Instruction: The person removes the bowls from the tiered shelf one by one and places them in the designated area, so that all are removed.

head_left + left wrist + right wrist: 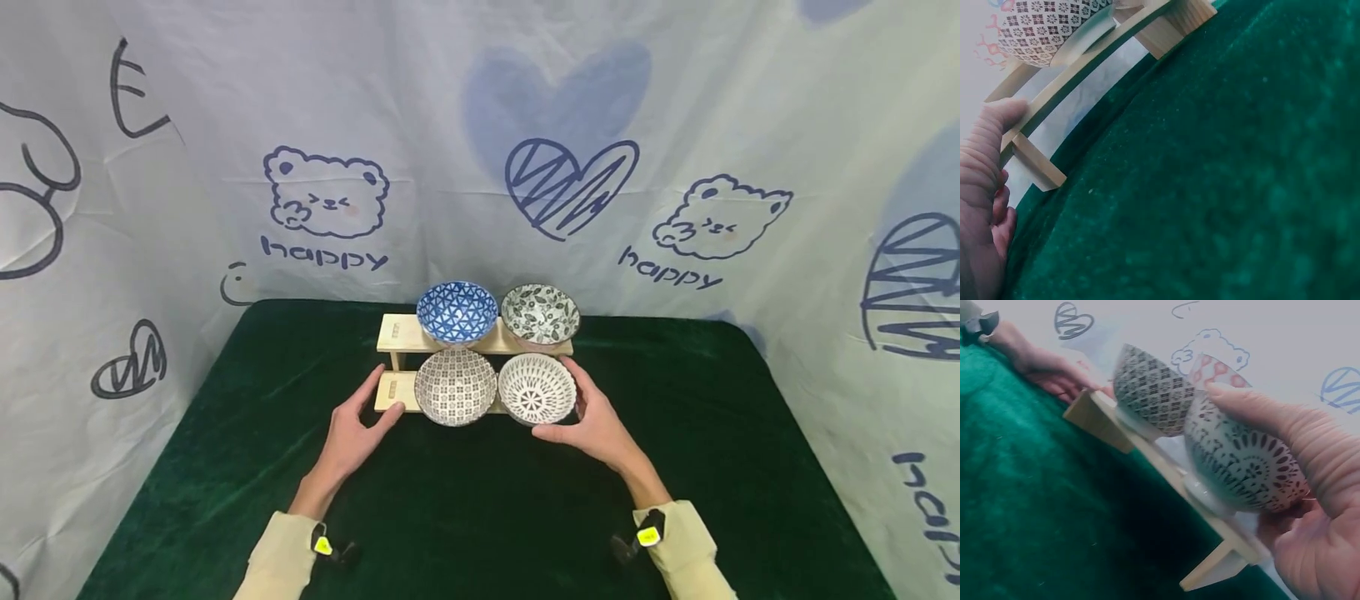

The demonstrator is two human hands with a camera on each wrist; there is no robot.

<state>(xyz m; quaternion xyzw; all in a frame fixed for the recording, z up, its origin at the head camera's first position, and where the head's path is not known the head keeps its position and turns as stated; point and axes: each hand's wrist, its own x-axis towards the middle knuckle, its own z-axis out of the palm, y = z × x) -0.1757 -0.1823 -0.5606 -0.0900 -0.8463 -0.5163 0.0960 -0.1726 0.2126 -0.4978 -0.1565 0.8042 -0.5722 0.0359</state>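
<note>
A two-tier wooden display rack (396, 332) holds patterned bowls on both steps. At the left end of the lower step, my left hand (354, 435) grips the board; the left wrist view shows the thumb (1010, 112) against its edge and the other fingers curled lower down. My right hand (602, 427) holds the white bowl with dark petal marks (537, 389) at the right of that step, thumb at its near rim, fingers round its far right side. Its foot appears to touch the board in the right wrist view. Beside it sits a brown-and-white checked bowl (455, 387).
On the upper step stand a blue triangle-patterned bowl (457, 312) and a leaf-patterned bowl (540, 314). Dark green cloth (480, 508) covers the table. A pale printed curtain (450, 125) hangs behind and along both sides.
</note>
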